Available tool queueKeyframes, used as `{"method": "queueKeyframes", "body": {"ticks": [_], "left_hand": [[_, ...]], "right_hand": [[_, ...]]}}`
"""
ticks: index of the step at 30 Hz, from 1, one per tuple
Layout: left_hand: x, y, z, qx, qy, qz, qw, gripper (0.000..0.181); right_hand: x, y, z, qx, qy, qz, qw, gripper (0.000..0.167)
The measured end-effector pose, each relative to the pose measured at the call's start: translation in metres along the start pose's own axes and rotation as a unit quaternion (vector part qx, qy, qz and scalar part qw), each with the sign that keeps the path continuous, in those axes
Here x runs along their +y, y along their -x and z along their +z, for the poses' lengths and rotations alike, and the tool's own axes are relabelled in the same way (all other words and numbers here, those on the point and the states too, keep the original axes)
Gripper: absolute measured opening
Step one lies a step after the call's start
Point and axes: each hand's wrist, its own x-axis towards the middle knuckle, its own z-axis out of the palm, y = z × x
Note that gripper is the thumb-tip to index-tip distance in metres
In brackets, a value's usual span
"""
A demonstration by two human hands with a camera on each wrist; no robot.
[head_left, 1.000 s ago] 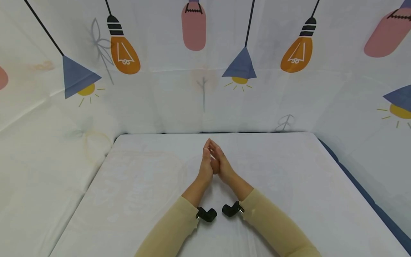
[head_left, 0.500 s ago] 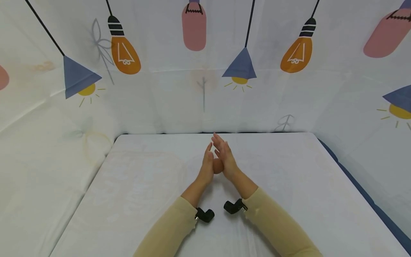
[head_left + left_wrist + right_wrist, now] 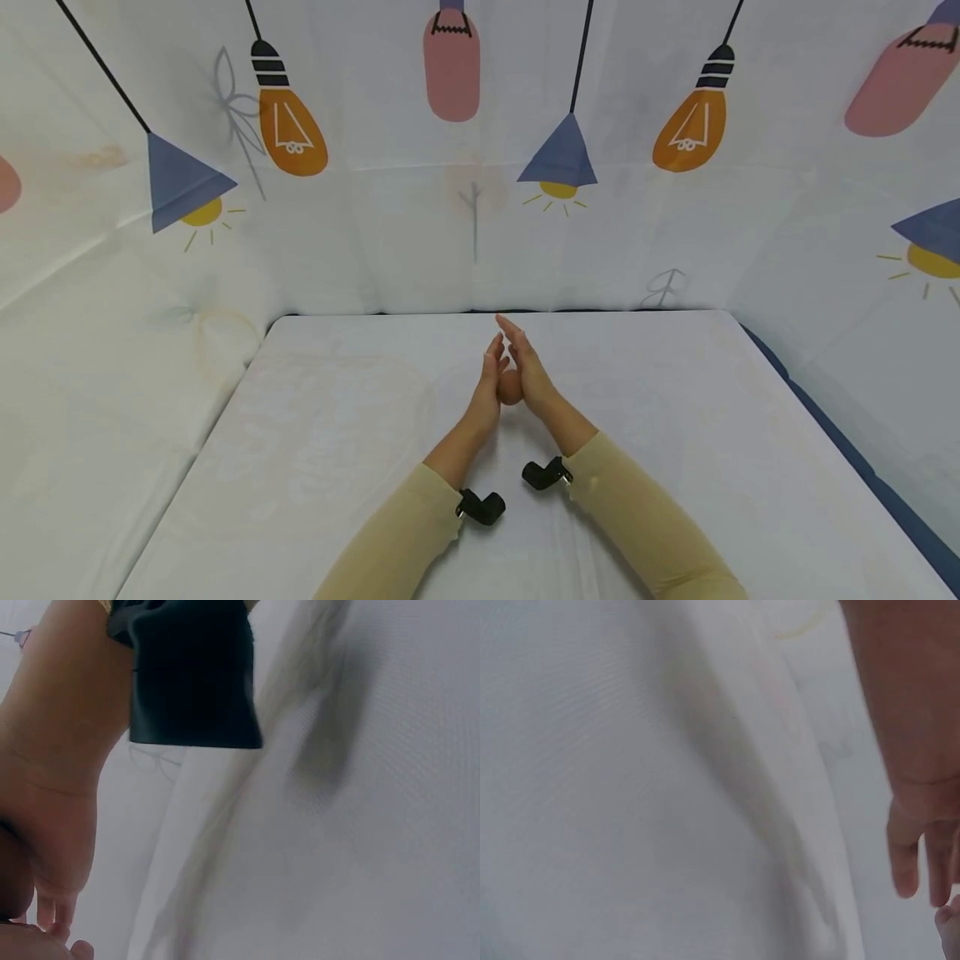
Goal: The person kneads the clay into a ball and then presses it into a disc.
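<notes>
A small, round, reddish-brown ball [image 3: 510, 388] sits between the two palms, a little above the table. My left hand [image 3: 483, 393] presses its left side with the palm, fingers fairly straight and pointing away. From the other side, the palm of my right hand [image 3: 537, 385] presses the ball. The right fingertips reach slightly farther forward than the left ones. In the left wrist view, part of a dark rounded shape, which looks like the ball [image 3: 13, 879], shows at the left edge. What the ball is made of cannot be told.
A white-covered table [image 3: 337, 433] lies beneath both hands. Behind it hangs a white cloth [image 3: 405, 217] printed with lamps and bulbs. Small black cameras [image 3: 482, 507] are strapped at both wrists, close to each other.
The right hand has slid forward against the left, then slightly back. The fingertips, touching a second ago, now stand somewhat apart. More of the ball shows, and it has shifted slightly right.
</notes>
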Motion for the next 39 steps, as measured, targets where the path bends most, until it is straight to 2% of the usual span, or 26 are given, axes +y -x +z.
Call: {"method": "queueKeyframes", "body": {"ticks": [5,8,12,15,20,23,27,29,32,36,39], "left_hand": [[0.005,0.0,-0.001,0.052,0.012,0.011,0.9985,0.079],[0.008,-0.001,-0.001,0.082,0.015,0.006,0.9965,0.079],[0.009,-0.002,-0.002,0.106,0.015,0.0,0.9942,0.079],[0.008,-0.003,-0.004,0.11,-0.001,-0.011,0.9938,0.079],[0.004,-0.002,-0.007,0.097,-0.048,-0.015,0.994,0.075],[-0.002,-0.003,-0.007,0.078,-0.079,0.003,0.9938,0.079],[-0.01,-0.005,-0.006,0.051,-0.109,0.033,0.9922,0.091],[-0.01,-0.004,-0.005,0.036,-0.114,0.04,0.992,0.094],[-0.007,-0.003,-0.003,0.012,-0.125,0.032,0.9915,0.095],[-0.005,0.0,-0.002,-0.019,-0.116,0.025,0.9928,0.084],[-0.003,0.002,-0.001,-0.032,-0.089,0.024,0.9952,0.072]], "right_hand": [[0.001,0.004,0.003,-0.052,0.053,0.03,0.9968,0.058],[-0.004,0.008,0.006,-0.082,0.089,0.028,0.9922,0.056],[-0.023,0.016,0.01,-0.115,0.117,0.016,0.9863,0.054],[-0.04,0.023,0.013,-0.129,0.118,0.006,0.9847,0.053],[-0.051,0.028,0.018,-0.118,0.085,-0.004,0.9894,0.054],[-0.047,0.026,0.017,-0.095,0.06,-0.011,0.9936,0.054],[-0.03,0.019,0.012,-0.053,0.036,-0.032,0.9975,0.056],[-0.023,0.015,0.01,-0.032,0.027,-0.036,0.9985,0.059],[-0.017,0.01,0.007,-0.003,0.016,-0.037,0.9992,0.062],[-0.01,0.006,0.002,0.025,0.025,-0.023,0.9991,0.064],[-0.006,0.006,0.0,0.038,0.043,-0.007,0.9984,0.066]]}}
